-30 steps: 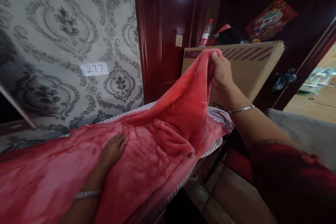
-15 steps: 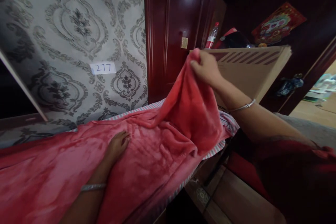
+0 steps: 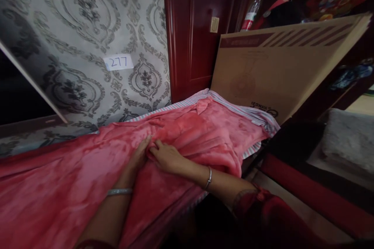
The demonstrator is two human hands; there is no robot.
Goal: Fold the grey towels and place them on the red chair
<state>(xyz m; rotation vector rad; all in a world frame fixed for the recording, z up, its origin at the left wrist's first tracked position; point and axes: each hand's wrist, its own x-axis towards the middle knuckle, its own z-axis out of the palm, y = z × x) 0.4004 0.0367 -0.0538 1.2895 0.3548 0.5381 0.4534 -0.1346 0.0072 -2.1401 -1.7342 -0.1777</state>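
A fluffy coral-pink blanket (image 3: 96,171) lies spread over a long surface, with a striped sheet (image 3: 242,105) showing along its edges. My right hand (image 3: 168,157) is closed on a bunched fold of the blanket near its middle. Just beside it, my left hand (image 3: 140,155) rests against the blanket, fingers stretched out towards the fold; its thumb is hard to see. To the right of my hands the blanket lies in loose, doubled-over folds, and one corner (image 3: 203,105) of it lies near the wall side.
A large cardboard box (image 3: 263,66) leans at the far end, with a bottle (image 3: 251,11) behind it. A dark red door (image 3: 198,15) and patterned wallpaper (image 3: 82,35) with a "277" label (image 3: 118,62) border the back. Grey fluffy fabric (image 3: 350,136) is at right.
My right hand has come down and left from the raised blanket end to beside my left hand. The lifted part now lies folded over. The view has shifted slightly.
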